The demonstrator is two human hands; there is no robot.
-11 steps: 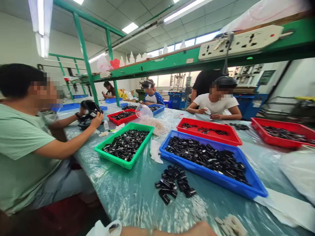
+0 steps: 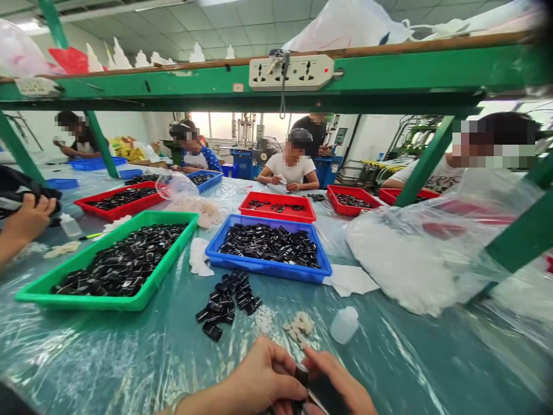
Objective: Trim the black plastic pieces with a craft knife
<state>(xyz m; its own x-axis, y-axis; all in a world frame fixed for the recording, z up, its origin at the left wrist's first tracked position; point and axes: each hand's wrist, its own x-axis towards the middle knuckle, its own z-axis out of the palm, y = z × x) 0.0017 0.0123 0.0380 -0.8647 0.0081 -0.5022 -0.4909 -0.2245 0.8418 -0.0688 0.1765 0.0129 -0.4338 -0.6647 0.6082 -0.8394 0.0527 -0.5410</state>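
Observation:
At the bottom centre of the head view, my left hand (image 2: 259,372) pinches a small glossy black part (image 2: 302,374) between thumb and fingers. My right hand (image 2: 345,383) meets it from the right, with curled fingers on the same part. A dark patch lies below the right fingers, and I cannot tell whether it belongs to the part. Just beyond my hands are a loose pile of black parts (image 2: 224,302), a heap of off-white finger cots (image 2: 299,326) and a translucent white bottle (image 2: 344,324).
A green tray (image 2: 144,302) and a blue tray (image 2: 268,268) hold many black parts. Red trays (image 2: 276,215) stand behind. A clear bag of white material (image 2: 401,265) lies right. A green shelf beam (image 2: 389,69) with a power strip (image 2: 291,73) crosses overhead. Co-workers sit around the table.
My view has turned right and downward. Both my hands now show with the black part; before, only a blurred forearm and hand edge showed at the bottom. The neighbour at left has mostly left view.

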